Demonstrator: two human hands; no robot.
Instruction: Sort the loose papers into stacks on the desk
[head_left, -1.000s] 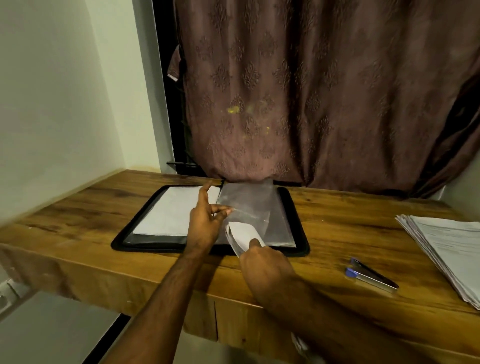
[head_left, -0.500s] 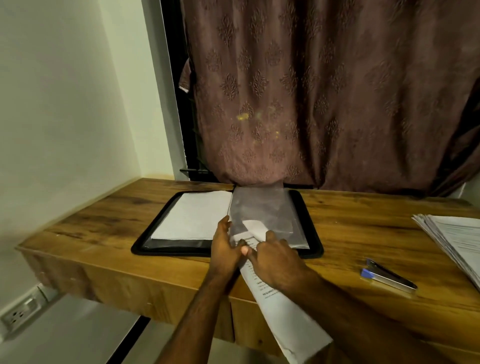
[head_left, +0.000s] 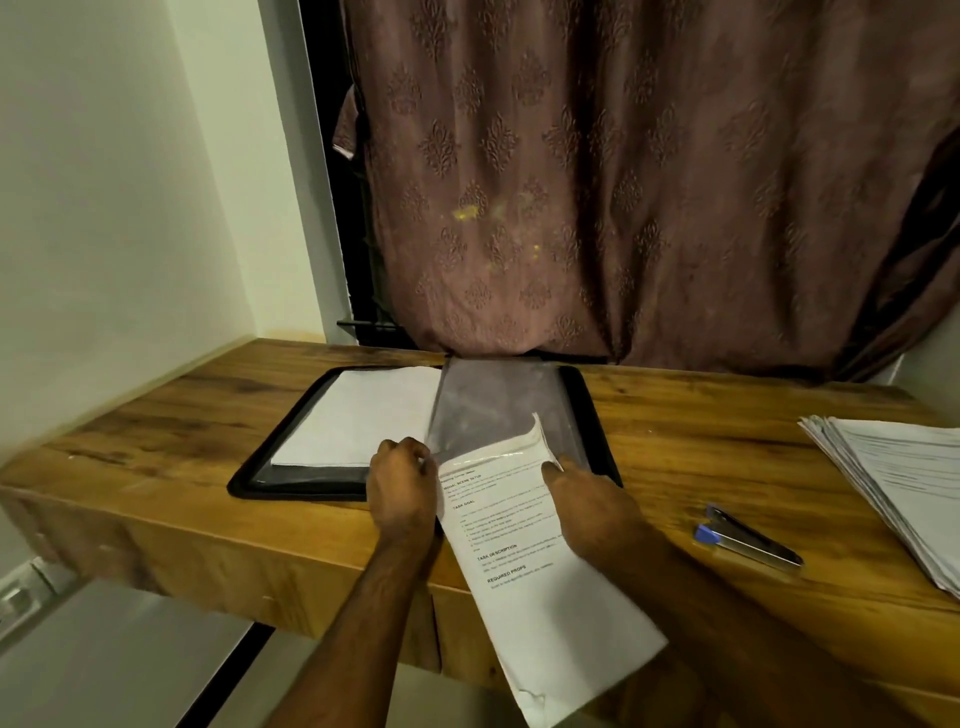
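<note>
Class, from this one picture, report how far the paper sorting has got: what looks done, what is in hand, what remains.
Looks done: one sheet lies on the open folder's left side. In hand: the left hand holds the clear sleeve while the right hand feeds a printed sheet into it. Left: the pile of papers at the desk's right edge.

I see a warm honey-brown wooden desk with darker grain streaks. On it the open folder is black-rimmed, its left page plain white, its clear sleeve greyish. The sheet is white with black printed lines and bold headings. The paper stack is white with faint grey text. The stapler looks silver with a blue end, I think. The curtain is dusty mauve-brown with a damask motif and yellowish specks; the wall is pale cream.
</note>
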